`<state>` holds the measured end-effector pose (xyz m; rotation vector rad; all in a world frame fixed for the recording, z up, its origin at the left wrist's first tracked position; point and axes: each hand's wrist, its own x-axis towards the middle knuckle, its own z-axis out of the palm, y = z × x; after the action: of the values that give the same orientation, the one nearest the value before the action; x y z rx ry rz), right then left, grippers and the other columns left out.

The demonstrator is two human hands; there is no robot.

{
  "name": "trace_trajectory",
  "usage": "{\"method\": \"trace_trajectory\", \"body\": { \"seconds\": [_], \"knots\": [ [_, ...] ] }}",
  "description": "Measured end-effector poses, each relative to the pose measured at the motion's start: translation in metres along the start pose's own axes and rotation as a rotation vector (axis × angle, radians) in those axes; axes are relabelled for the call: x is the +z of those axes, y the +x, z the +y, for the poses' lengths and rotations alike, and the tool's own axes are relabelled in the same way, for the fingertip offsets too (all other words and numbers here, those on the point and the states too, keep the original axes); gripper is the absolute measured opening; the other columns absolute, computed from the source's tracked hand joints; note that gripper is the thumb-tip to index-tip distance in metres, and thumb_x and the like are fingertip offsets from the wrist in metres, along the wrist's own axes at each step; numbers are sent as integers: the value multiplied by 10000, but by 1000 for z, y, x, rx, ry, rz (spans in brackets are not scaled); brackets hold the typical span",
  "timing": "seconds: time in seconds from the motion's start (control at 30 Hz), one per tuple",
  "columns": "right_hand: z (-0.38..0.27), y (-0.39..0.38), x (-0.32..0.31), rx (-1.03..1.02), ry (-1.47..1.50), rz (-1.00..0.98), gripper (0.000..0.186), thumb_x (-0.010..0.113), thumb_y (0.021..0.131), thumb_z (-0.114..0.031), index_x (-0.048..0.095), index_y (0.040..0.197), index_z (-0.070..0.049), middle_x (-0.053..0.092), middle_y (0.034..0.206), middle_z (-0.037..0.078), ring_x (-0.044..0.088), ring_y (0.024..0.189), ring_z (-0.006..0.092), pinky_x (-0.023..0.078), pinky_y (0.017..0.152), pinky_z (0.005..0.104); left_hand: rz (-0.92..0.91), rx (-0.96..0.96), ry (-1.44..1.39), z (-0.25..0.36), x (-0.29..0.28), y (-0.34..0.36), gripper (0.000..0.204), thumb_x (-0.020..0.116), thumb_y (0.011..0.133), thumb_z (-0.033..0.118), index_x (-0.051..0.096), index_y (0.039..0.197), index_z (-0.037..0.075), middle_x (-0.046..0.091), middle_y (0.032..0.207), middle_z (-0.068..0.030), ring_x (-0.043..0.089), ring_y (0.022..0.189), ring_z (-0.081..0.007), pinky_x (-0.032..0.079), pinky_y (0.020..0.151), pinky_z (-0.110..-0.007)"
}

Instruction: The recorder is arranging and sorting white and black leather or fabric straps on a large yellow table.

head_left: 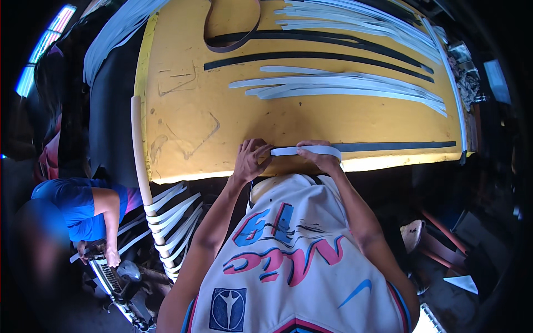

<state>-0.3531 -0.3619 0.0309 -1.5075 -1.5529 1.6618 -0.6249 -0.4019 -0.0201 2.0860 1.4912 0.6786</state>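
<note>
Along the near edge of the yellow-topped table lies a long dark strip (397,146). A white strip (285,151) rests over its left part and bends down past my right hand (321,157). That hand is closed around the white strip, thumb on top. My left hand (252,158) is at the left end of the two strips, with its thumb and forefinger at their tips. How firmly these fingers pinch is hard to see. Both forearms reach in from the lower edge.
Farther back on the yellow table (189,100) lie a bundle of white strips (333,85), dark strips (311,55), more white strips (355,22) and a brown looped band (208,28). White strips hang on a pole (141,150) at left. A blue-shirted person (83,202) bends over a machine there.
</note>
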Motion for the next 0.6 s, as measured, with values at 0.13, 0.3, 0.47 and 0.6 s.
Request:
{"method": "trace_trajectory", "body": {
  "seconds": [0.13,0.3,0.47,0.6],
  "knots": [
    [0,0,-7,-68,-68,23,272,754,888,-249,746,1035,-20,749,906,86,692,850,158,531,769,273,1,48,-46,-6,3,12,381,792,801,232,722,1169,163,630,1158,-84,566,1117,-305,439,966,-422],
    [-26,-73,-45,-411,-161,558,169,771,862,-51,739,1017,8,746,938,109,701,856,173,559,784,302,78,51,-10,-9,-4,9,397,805,764,220,726,1149,168,635,1123,-87,580,1086,-300,452,927,-426],
    [-63,-199,-113,-341,-505,1164,206,696,942,-80,705,1080,71,726,994,165,704,815,235,580,735,327,171,124,-38,-24,7,1,426,787,716,296,721,1115,163,631,1088,-94,601,1006,-316,467,892,-460],
    [-103,-273,-167,-924,-505,1545,405,724,871,-340,708,906,63,693,855,192,651,601,259,534,459,380,114,114,-13,-16,14,3,381,751,767,338,701,1119,201,617,1124,-66,564,1077,-290,455,931,-437]
  ]
}}
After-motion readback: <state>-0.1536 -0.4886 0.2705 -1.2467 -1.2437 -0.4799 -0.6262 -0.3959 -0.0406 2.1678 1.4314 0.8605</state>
